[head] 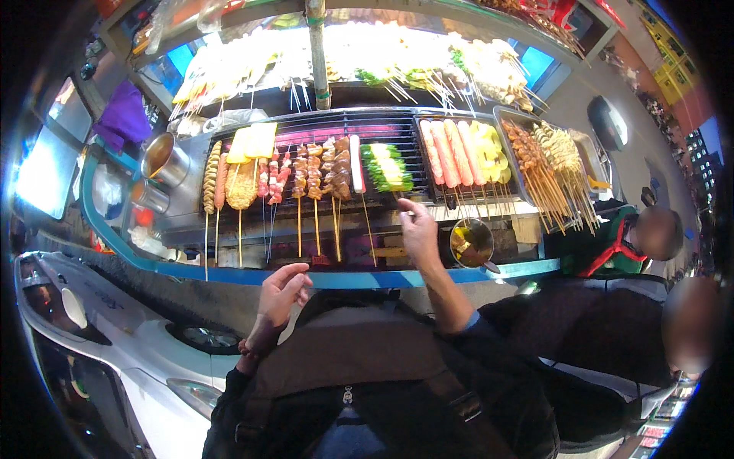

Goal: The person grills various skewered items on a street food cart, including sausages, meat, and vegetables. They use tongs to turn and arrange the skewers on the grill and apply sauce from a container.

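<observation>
My right hand (418, 226) has its fingers bent at the lower end of a green vegetable skewer (388, 167) on the grill grate (355, 119); whether it grips the stick is unclear. My left hand (282, 292) hovers near the blue rail with fingers apart, holding nothing. Left of the green skewer lie a red-and-white stick skewer (357, 163), dark meat skewers (314, 171), thin pink meat skewers (278, 177), a breaded patty on a stick (241, 186), yellow square slices (252, 142), a sausage (221, 181) and a spiral-cut skewer (211, 178).
A tray holds pink sausages (450, 152) and yellow slices (490, 152); another tray holds skewers (533, 163). Metal pots (166, 160) stand left, a metal bowl (471, 244) by the blue rail (367, 280). People (590, 327) are at right, a silver car (137, 356) at left.
</observation>
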Demonstrator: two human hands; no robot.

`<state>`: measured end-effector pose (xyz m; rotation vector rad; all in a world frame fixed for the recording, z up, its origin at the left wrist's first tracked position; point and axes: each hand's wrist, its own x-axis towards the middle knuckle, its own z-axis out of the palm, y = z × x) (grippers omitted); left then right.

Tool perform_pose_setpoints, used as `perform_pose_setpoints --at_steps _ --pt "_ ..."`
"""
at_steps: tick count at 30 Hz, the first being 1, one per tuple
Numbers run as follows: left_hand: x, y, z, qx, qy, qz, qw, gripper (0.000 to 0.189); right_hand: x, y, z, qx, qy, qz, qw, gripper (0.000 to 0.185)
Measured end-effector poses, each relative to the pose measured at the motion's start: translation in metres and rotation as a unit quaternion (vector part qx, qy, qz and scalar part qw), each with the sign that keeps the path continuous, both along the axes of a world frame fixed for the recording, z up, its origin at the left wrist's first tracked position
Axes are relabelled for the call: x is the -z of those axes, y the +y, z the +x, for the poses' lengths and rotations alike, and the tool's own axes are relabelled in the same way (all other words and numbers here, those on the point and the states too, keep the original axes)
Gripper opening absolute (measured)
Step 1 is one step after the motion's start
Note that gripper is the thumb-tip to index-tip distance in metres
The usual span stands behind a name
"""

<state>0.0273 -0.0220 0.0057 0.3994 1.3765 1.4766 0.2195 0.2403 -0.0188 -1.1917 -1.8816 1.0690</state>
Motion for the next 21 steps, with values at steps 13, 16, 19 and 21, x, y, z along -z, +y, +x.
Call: perform_pose_setpoints --at_steps 13,16,19,21 --pt "0.003 0.005 -0.008 -0.044 0.012 0.033 0.998 0.03 -0.147 0.191 0.231 0.308 -0.207 0.36 0.856 0.021" --pt "0.001 0.013 0.0 -0.051 0.027 0.013 0.998 0.03 -0.136 0.265 0.304 0.243 -0.357 0.337 0.837 0.019" --pt "-0.002 0.022 0.01 -0.055 0.031 0.027 0.998 0.03 -0.105 0.304 0.336 0.156 -0.38 0.279 0.868 0.02" --pt "-0.005 0.026 0.016 -0.059 0.02 0.029 0.998 0.03 -0.088 0.312 0.341 0.168 -0.379 0.264 0.871 0.019"
